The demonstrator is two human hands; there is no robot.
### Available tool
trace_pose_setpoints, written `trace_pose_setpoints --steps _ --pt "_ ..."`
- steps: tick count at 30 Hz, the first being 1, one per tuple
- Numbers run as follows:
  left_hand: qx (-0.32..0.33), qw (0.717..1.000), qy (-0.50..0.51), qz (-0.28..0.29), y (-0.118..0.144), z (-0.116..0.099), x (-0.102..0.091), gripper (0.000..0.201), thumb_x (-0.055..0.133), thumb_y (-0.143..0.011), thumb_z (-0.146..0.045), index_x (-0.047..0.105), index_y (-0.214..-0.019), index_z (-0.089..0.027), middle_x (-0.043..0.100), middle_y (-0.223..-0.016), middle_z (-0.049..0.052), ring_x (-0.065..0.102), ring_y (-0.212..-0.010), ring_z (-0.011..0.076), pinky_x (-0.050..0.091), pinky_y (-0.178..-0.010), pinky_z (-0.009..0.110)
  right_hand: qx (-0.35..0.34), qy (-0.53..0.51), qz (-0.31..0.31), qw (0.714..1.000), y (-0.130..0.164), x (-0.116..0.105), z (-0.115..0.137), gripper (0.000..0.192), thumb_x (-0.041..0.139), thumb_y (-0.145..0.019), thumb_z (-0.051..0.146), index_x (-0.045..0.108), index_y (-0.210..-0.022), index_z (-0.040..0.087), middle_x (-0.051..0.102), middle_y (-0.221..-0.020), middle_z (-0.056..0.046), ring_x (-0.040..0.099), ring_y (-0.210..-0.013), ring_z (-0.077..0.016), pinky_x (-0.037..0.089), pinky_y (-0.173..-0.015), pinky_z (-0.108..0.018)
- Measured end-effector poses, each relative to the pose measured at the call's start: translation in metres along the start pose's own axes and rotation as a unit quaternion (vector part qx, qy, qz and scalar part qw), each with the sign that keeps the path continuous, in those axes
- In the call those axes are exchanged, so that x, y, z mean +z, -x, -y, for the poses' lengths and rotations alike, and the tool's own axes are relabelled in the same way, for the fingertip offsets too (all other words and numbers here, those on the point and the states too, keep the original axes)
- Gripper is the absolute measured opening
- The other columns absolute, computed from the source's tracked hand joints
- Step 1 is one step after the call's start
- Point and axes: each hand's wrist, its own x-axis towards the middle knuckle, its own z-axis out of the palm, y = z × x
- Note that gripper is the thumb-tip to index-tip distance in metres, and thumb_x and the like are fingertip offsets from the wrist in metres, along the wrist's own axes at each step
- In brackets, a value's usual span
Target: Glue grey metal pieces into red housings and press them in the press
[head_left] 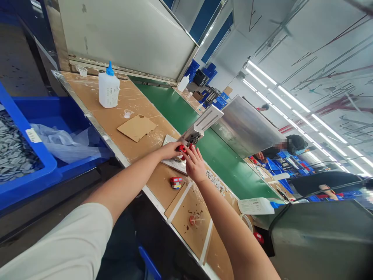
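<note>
Bringing your fingertips together under the pale metal bracket [205,121], you have the small red piece [182,148] between your two hands, just in front of the bracket's dark mechanism [193,137]. Your left hand [171,150] is closed on its near side, fingers bent; your right hand [195,165] reaches in from the other side, fingers stretched long over it, and whether they grip or only touch cannot be told. A second red piece [175,181], boxy like a toy vehicle, sits on the worktop nearer you, apart from both hands.

The worktop [132,149] is brown and scuffed, with a metal edge, and carries a torn flat square of cardboard [136,127] and a translucent white bottle [108,91] with a blue cone nozzle. Flat grey chips [215,181] are scattered past your right wrist; more fill the smooth blue bin [48,165] at your left. Beyond runs a smooth green belt [175,107].

Your fingers cover much of the held piece, so its full shape is hidden. The bin is cut off at the left edge, and the bottle's print is too small to read.
</note>
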Motion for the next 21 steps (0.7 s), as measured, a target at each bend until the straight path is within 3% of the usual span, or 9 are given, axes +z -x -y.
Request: trace_pose_setpoints --steps 3,6,8,11,13,16,18,19,21 --pt "0.010 1.000 0.020 0.005 0.002 -0.003 -0.002 0.038 0.066 -0.085 -0.031 0.071 -0.121 -0.020 0.078 -0.114 0.008 0.071 -0.106 0.0272 0.055 -0.101 0.040 0.003 0.021 0.049 0.999 0.001 -0.002 0.001 0.061 0.044 -0.096 0.009 0.056 -0.154 0.024 0.051 -0.162 -0.010 0.034 -0.160 -0.0297 0.026 -0.132 -0.065" --pt "-0.010 1.000 0.006 0.006 0.002 -0.008 -0.004 0.042 0.068 -0.083 -0.032 0.070 -0.123 -0.018 0.077 -0.118 0.009 0.070 -0.110 0.0286 0.054 -0.102 0.040 -0.002 0.010 0.047 0.999 0.006 -0.020 0.012 0.061 0.044 -0.098 0.011 0.051 -0.157 0.024 0.045 -0.166 -0.011 0.033 -0.161 -0.0312 0.024 -0.132 -0.066" --pt "-0.041 0.999 -0.012 0.009 0.002 -0.012 -0.005 0.047 0.070 -0.080 -0.030 0.069 -0.125 -0.019 0.077 -0.117 0.009 0.071 -0.110 0.0294 0.054 -0.102 0.040 -0.022 -0.028 0.056 0.998 0.012 -0.034 0.026 0.051 0.049 -0.101 0.021 0.055 -0.152 0.025 0.053 -0.160 -0.013 0.046 -0.153 -0.0322 0.035 -0.126 -0.062" --pt "-0.064 0.998 -0.005 0.013 0.000 -0.012 -0.006 0.048 0.065 -0.079 -0.026 0.070 -0.126 -0.020 0.078 -0.114 0.007 0.071 -0.108 0.0287 0.054 -0.102 0.039 -0.077 -0.105 0.167 0.977 0.023 -0.044 0.048 0.048 0.061 -0.101 0.047 0.061 -0.142 0.024 0.069 -0.137 -0.015 0.067 -0.123 -0.0298 0.054 -0.105 -0.047" --pt "-0.064 0.998 0.015 0.006 -0.001 -0.009 -0.005 0.048 0.061 -0.079 -0.027 0.070 -0.125 -0.020 0.078 -0.115 0.006 0.071 -0.109 0.0281 0.054 -0.103 0.039 -0.098 -0.129 0.244 0.956 0.029 -0.043 0.057 0.053 0.061 -0.101 0.057 0.062 -0.141 0.022 0.072 -0.126 -0.015 0.069 -0.110 -0.0273 0.056 -0.095 -0.041" --pt "-0.067 0.996 0.055 -0.003 -0.003 -0.001 -0.004 0.049 0.058 -0.078 -0.028 0.070 -0.125 -0.021 0.077 -0.117 0.006 0.070 -0.111 0.0270 0.054 -0.103 0.039 -0.089 -0.149 0.276 0.945 0.040 -0.041 0.049 0.048 0.058 -0.103 0.055 0.064 -0.137 0.022 0.073 -0.118 -0.014 0.070 -0.103 -0.0247 0.056 -0.090 -0.037" --pt "-0.073 0.994 0.078 -0.002 -0.005 0.002 -0.004 0.050 0.056 -0.078 -0.028 0.070 -0.125 -0.021 0.077 -0.118 0.006 0.069 -0.113 0.0265 0.054 -0.105 0.039 -0.018 -0.179 0.260 0.949 0.048 -0.045 0.025 0.044 0.065 -0.098 0.054 0.069 -0.130 0.024 0.074 -0.113 -0.012 0.071 -0.097 -0.0230 0.056 -0.087 -0.035" --pt "-0.076 0.994 0.081 -0.002 -0.005 0.003 -0.005 0.050 0.056 -0.077 -0.028 0.070 -0.125 -0.021 0.077 -0.118 0.005 0.069 -0.114 0.0264 0.054 -0.106 0.039 0.055 -0.197 0.230 0.951 0.053 -0.049 0.009 0.042 0.073 -0.093 0.053 0.072 -0.124 0.024 0.075 -0.108 -0.010 0.071 -0.092 -0.0220 0.056 -0.085 -0.034" --pt "-0.083 0.994 0.071 0.001 -0.005 0.001 -0.007 0.051 0.056 -0.076 -0.030 0.069 -0.125 -0.021 0.077 -0.119 0.004 0.068 -0.117 0.0267 0.052 -0.109 0.040 0.281 -0.224 0.108 0.927 0.061 -0.058 -0.027 0.040 0.087 -0.079 0.047 0.076 -0.107 0.021 0.076 -0.095 -0.007 0.069 -0.081 -0.0196 0.056 -0.082 -0.032"
